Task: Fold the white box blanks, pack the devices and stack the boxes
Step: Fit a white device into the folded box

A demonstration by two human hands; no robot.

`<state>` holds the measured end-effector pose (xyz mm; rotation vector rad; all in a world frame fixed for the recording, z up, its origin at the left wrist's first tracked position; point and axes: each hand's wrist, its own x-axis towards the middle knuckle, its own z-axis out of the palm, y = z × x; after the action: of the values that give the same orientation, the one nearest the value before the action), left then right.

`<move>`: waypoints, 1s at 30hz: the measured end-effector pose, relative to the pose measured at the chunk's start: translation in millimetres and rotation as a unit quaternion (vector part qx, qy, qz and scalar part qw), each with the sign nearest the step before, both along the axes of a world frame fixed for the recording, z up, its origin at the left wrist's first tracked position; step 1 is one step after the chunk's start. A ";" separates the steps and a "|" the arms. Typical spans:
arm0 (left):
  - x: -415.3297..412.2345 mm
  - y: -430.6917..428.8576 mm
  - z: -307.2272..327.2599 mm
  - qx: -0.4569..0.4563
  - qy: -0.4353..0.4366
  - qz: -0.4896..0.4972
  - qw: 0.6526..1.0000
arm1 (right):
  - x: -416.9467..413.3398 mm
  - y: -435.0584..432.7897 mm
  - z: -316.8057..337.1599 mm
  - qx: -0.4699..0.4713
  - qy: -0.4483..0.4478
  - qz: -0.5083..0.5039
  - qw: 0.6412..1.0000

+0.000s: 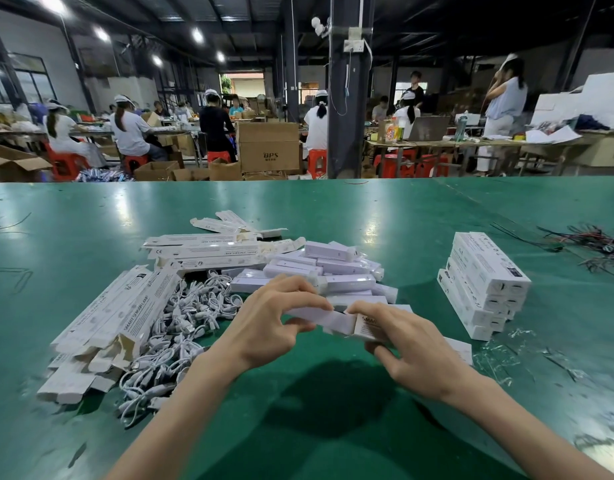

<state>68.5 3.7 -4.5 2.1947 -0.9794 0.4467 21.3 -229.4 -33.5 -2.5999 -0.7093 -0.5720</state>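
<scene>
Judging progress, I see a small stack of closed white cardboard boxes (482, 285) on the right of the green worktop (333, 209). Many flat white box blanks (115, 317), pale bar-shaped devices (333, 268) and coiled white cables (184, 323) wait, so most remains. My left hand (271, 323) pinches one device (316, 317) at the open end of the white box (366, 327) that my right hand (416, 351) grips, front and centre.

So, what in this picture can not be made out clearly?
Head view, the only one:
Open end of the white box: covered by fingers of the left hand and right hand; device depth unknown.
Print on the stacked boxes: too small.
Lower box blanks: blurred, partly under each other.
White cables: tangled, uncountable.
</scene>
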 end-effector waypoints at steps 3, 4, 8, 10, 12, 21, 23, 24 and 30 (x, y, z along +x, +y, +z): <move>1.3 -0.4 -1.2 -0.020 -0.010 0.000 1.000 | -0.2 0.0 -0.3 0.006 0.010 0.002 1.000; 1.5 -0.8 -1.4 -0.032 -0.015 0.000 0.999 | 0.2 0.4 0.1 0.011 0.010 0.000 1.000; 0.6 -2.9 -1.8 -0.083 -0.021 0.003 0.996 | 0.6 1.6 1.3 0.034 -0.001 -0.015 0.999; -0.3 -3.7 -0.6 -0.098 -0.014 0.002 0.995 | -0.2 1.0 1.1 0.041 -0.003 -0.016 0.999; -1.3 -4.3 0.7 -0.097 -0.001 0.000 0.995 | -0.9 0.3 1.8 0.038 -0.008 -0.012 0.999; -1.1 -3.9 -0.9 -0.055 -0.006 0.014 0.998 | -0.8 2.7 4.9 0.004 -0.020 0.008 1.000; -0.8 -5.8 -2.2 -0.042 -0.038 0.023 0.998 | -1.2 0.7 6.0 0.014 -0.014 0.008 1.000; -0.8 -6.7 -2.9 -0.031 -0.052 0.024 0.998 | -1.4 -0.5 6.7 0.014 -0.010 0.009 1.000; -4.8 -13.0 -7.2 0.004 -0.015 -0.001 1.000 | -1.5 0.7 8.0 0.012 0.004 0.015 1.000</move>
<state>63.6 -9.4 -11.7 2.1994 -1.0015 0.4765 19.8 -228.7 -25.5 -2.5633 -0.7333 -0.5560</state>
